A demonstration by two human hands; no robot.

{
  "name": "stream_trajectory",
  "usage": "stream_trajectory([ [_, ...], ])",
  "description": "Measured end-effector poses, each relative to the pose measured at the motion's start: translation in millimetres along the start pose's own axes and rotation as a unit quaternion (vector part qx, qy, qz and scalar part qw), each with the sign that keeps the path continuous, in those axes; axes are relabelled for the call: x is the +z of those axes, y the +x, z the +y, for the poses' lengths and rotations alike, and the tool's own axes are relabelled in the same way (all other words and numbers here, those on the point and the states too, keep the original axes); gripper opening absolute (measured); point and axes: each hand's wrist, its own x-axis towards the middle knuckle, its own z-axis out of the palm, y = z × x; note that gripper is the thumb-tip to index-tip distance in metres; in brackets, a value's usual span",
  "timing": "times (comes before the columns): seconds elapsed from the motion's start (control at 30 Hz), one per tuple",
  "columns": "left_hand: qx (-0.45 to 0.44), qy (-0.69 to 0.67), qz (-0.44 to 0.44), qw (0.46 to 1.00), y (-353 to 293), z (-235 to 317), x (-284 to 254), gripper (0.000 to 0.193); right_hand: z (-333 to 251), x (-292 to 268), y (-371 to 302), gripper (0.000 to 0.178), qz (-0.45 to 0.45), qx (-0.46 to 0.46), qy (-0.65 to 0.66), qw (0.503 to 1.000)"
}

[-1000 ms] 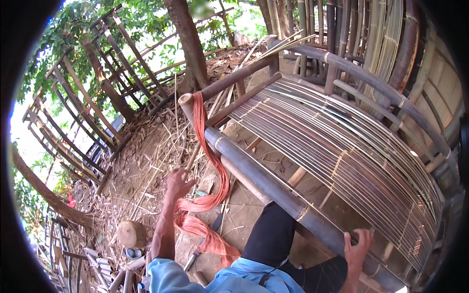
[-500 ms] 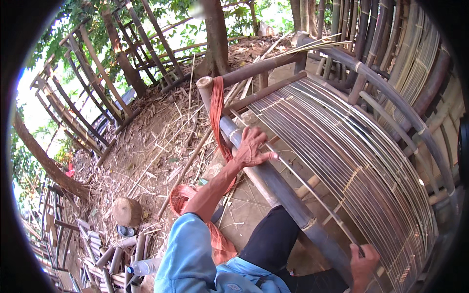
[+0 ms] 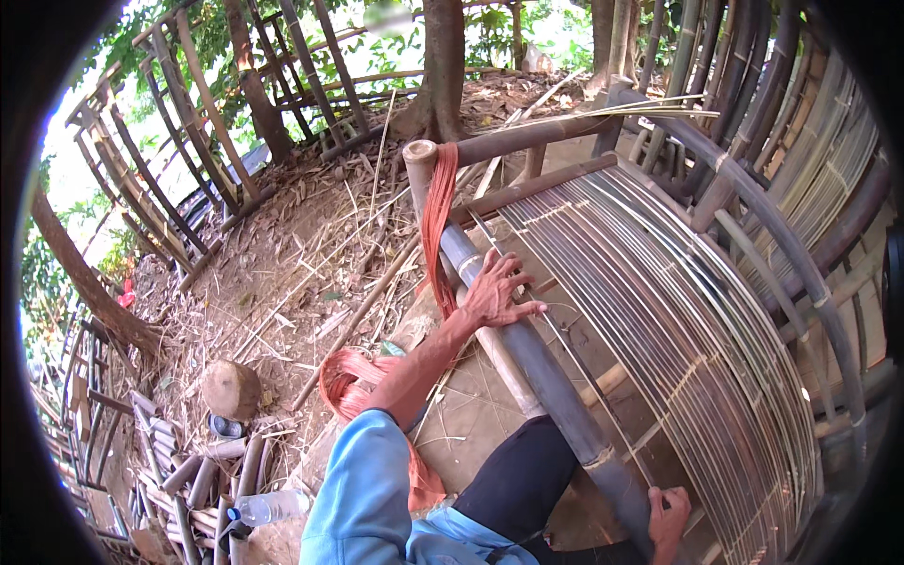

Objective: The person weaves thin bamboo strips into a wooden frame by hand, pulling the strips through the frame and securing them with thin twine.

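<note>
One stump [image 3: 232, 390] stands at your left, and a bottle [image 3: 271, 508] lies on its side nearer to you. Orange strands [image 3: 437, 226] drape over the frame's far left corner. Your left hand [image 3: 501, 294] rests on the dark pole [image 3: 556, 386], fingers spread apart, thumb by the strip [image 3: 603, 405]; whether it touches, you cannot tell. The strip slants from far left to near right beside the pole. Your right hand [image 3: 667, 513] is curled, clamped on the strip's near end, left of the slats [image 3: 659, 311].
</note>
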Motion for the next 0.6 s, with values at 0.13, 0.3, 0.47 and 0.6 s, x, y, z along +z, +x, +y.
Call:
stream_trajectory([
  [0.13,-0.064,0.027,0.017,0.997,10,-6,-3,0.089,7,-5,-4,0.032,-0.042,0.005,0.004,0.999],
  [0.3,-0.066,-0.001,0.032,0.997,17,-14,-8,0.088,24,-19,-14,0.036,-0.002,-0.039,0.011,0.999],
  [0.47,-0.07,0.029,0.12,0.99,12,-26,-2,0.071,-26,-17,-5,0.037,-0.03,0.023,-0.006,0.999],
  [0.6,-0.075,0.046,0.029,0.996,16,-29,-4,0.068,-16,-15,-8,0.038,-0.031,0.026,0.059,0.997],
])
